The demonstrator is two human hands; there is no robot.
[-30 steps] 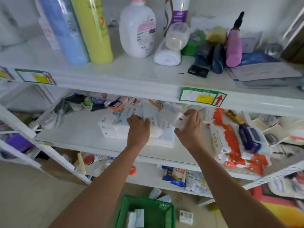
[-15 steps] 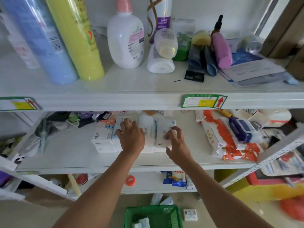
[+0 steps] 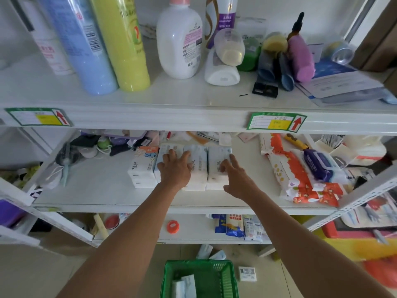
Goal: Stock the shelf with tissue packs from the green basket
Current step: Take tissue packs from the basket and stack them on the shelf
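A white metal shelf unit fills my view, and the middle shelf point(image 3: 96, 190) is where I'm working. Four white tissue packs point(image 3: 198, 166) stand side by side in a row on it, touching one another, each with its long axis running front to back, short ends facing me. My left hand point(image 3: 175, 168) lies flat, fingers spread, across the tops of the two middle packs, gripping nothing. My right hand point(image 3: 237, 179) is loosely open at the rightmost pack, its fingertips point(image 3: 232, 157) touching the pack's top and right edge. To the right lie an orange-and-white wipes pack point(image 3: 285, 168) and a purple one point(image 3: 320, 163). Down on the floor sits the green basket point(image 3: 221, 280), with what looks like two more tissue packs inside, though they're partly cut off. On the top shelf stand two tall cans, one blue can point(image 3: 86, 44), one yellow-green can point(image 3: 124, 41), beside a white lotion bottle point(image 3: 179, 37).
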